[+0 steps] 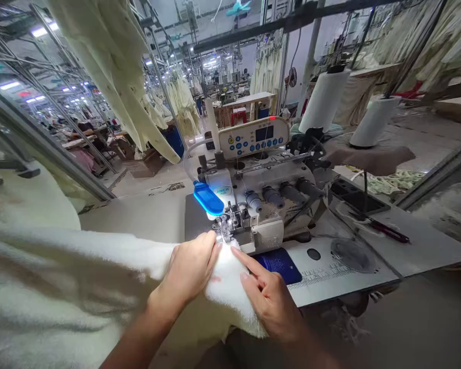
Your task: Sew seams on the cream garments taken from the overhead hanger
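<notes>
White fleecy fabric [230,287] lies under the lit needle area of an overlock sewing machine [263,205] and spreads off to the left and down. My left hand [190,264] is closed on the fabric just left of the presser foot [226,228], fingers curled and thumb along the side. On the right, my right hand [271,292] grips the fabric's edge, its index finger stretched along the cloth toward the foot and its other fingers bent. Over the needle area sits a blue plastic guard [208,198].
Two white thread cones [325,100] stand behind the machine, near its control panel [253,136]. A dark blue pad [280,265] and a printed ruler scale [326,274] are on the table at right. Tweezers [390,231] lie farther right. Cream garments [111,66] hang at upper left.
</notes>
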A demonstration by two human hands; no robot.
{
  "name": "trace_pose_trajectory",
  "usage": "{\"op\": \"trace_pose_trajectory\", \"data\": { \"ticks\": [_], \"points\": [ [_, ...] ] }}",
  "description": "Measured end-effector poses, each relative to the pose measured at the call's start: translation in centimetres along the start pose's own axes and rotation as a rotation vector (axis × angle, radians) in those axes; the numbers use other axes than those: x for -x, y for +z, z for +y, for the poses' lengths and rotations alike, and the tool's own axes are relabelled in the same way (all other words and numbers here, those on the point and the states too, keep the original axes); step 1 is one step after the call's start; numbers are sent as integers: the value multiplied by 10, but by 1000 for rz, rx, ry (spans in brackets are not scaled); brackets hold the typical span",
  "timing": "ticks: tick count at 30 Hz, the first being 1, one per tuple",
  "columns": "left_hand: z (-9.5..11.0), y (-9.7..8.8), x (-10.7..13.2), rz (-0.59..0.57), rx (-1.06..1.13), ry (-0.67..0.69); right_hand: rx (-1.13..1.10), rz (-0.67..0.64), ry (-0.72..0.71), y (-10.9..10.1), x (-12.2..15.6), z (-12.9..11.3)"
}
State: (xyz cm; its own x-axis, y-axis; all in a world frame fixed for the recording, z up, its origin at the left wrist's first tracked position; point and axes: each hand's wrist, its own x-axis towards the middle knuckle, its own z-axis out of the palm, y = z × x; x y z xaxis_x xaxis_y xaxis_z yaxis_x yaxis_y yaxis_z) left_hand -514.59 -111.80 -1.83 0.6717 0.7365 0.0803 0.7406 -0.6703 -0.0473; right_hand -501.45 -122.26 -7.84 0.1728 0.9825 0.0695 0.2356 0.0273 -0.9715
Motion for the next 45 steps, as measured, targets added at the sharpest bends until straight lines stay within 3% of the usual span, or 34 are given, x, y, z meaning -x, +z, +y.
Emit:
{"op": "trace_pose_trajectory", "data": {
  "ticks": [4,7,9,12,14,16,18,21,23,31,35,38,42,45],
  "points": [
    [-4,-2,-23,-13,-71,-31,-99,24,59,-4,-22,-5],
    [-10,-2,-24,8,-51,-42,-170,31,58,-1,-27,-3],
    [-8,4,-8,132,9,66,-241,23,56,4,-18,2],
    [8,27,27,488,169,339,-294,46,-6,14,5,15],
    [21,43,44,708,240,361,-203,187,-124,19,14,22],
    [31,54,52,802,303,318,-99,380,-214,20,14,27],
    [35,58,55,794,374,288,-109,365,-181,18,8,27],
    [35,57,59,785,433,277,-247,40,-3,14,6,22],
    [35,56,64,782,439,277,-283,-64,65,12,15,17],
    [47,46,77,811,479,310,-111,-65,107,-3,47,2],
    [49,44,83,815,553,343,-214,-104,135,-8,48,-3],
    [50,43,88,790,438,376,-284,-128,148,-10,47,-8],
    [51,42,92,793,259,393,-236,-152,65,-12,47,-12],
    [47,39,92,764,257,403,-9,-120,-75,-18,49,-5]
  ]
}}
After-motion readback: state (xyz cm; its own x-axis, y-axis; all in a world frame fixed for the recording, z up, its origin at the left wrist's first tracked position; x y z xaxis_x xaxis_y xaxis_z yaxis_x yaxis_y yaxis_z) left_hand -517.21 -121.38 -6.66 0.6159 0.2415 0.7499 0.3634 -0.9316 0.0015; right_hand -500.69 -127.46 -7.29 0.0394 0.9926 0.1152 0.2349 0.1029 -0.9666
